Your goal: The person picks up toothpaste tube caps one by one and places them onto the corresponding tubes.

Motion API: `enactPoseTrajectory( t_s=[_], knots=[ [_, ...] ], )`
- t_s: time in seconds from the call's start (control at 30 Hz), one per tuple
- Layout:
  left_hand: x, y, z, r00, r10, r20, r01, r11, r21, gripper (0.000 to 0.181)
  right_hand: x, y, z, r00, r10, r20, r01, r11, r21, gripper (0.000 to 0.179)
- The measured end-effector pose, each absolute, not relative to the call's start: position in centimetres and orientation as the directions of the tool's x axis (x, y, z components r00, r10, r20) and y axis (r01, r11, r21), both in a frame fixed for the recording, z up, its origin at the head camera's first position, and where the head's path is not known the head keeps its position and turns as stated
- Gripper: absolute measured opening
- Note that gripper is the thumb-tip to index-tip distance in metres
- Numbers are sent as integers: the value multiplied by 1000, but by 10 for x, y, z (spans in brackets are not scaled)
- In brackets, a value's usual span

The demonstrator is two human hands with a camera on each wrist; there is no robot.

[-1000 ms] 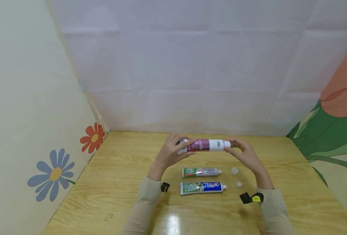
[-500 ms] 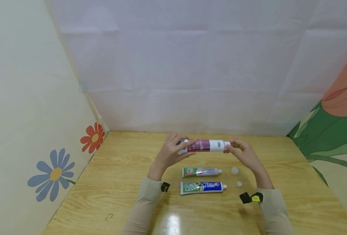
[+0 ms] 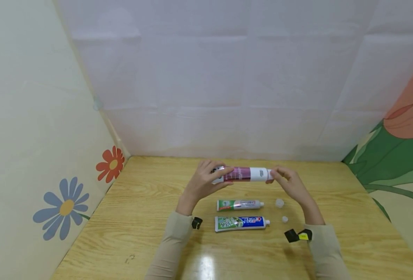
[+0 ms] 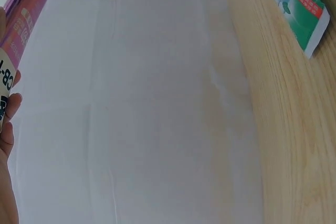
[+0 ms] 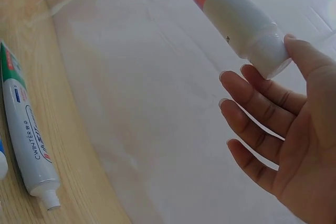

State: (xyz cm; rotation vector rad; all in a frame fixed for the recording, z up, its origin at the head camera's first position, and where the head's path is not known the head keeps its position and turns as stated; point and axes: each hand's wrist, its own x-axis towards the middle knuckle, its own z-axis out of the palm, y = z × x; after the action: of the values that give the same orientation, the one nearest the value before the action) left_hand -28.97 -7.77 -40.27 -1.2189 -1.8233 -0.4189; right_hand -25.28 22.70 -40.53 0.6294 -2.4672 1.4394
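Observation:
A pink and white toothpaste tube (image 3: 242, 174) is held level above the far part of the table. My left hand (image 3: 206, 179) grips its left end, thumb along the near side. With thumb and forefinger my right hand (image 3: 290, 183) pinches the white cap (image 5: 269, 56) at the other end; the right wrist view shows its remaining fingers spread away from the tube. Below lie a green and white toothpaste tube (image 3: 240, 205) and, nearer, a green and blue toothpaste tube (image 3: 241, 223). Both have bare nozzles pointing right.
Two small loose caps, a larger cap (image 3: 279, 203) and a smaller cap (image 3: 284, 219), lie right of the nozzles. The wooden table (image 3: 140, 217) meets a white sheet wall (image 3: 206, 97) at the back, with flower-patterned panels on both sides.
The right thumb has shifted upward across the cap, from its lower edge to its near face. The left hand and the held tube have hardly moved; the things on the table lie as before.

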Motion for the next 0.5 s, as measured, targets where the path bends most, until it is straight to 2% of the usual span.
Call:
enactPoseTrajectory(
  t_s=[0.2, 0.5],
  knots=[
    [-290, -77, -402, -128, 570, 812, 871, 456, -182, 50, -253, 227, -406, -878, -265, 399, -478, 422, -770, 25],
    [-289, -77, -402, -129, 560, 819, 876, 452, -171, 51, -250, 231, -403, -903, -272, 331, -424, 459, -781, 28]
  ],
)
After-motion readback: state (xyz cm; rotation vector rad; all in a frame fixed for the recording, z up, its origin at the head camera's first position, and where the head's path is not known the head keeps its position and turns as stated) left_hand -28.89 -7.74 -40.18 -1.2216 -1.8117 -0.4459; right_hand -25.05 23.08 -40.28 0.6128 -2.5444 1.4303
